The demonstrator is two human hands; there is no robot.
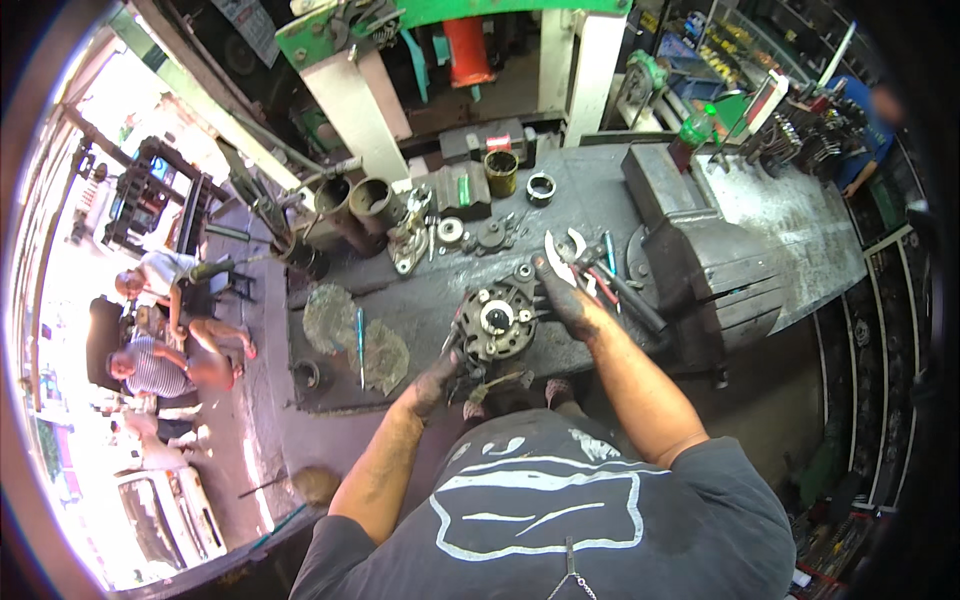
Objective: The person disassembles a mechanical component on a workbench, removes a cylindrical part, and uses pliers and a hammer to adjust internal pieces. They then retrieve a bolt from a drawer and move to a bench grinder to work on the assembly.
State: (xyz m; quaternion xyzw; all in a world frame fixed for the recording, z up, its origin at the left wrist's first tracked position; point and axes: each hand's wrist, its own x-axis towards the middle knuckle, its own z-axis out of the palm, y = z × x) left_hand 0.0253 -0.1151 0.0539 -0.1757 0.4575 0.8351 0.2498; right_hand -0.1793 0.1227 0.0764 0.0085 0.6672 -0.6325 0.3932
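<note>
Holding: left hand [432,378] closed on the lower edge of a round alternator-like housing [497,320] on the workbench [420,290].
Right hand [568,298]: fingers clamped on its upper right.
Progress: probably mid-strip; rings [540,187], cups [500,172] and pliers [612,285] lie loose nearby.

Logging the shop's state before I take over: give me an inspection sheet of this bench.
Surface: grey metal bench, grimy.
Job's things: round alternator-like unit at the bench edge.
Clutter: vise, rings, cylinders, small parts, red-handled tool, screwdriver.
Grippers: left hand at the unit's lower edge; right hand on its upper right side.
Cables: nothing seen.
Surroundings: green-and-white press frame, shelves, people sitting outside at left.
</note>
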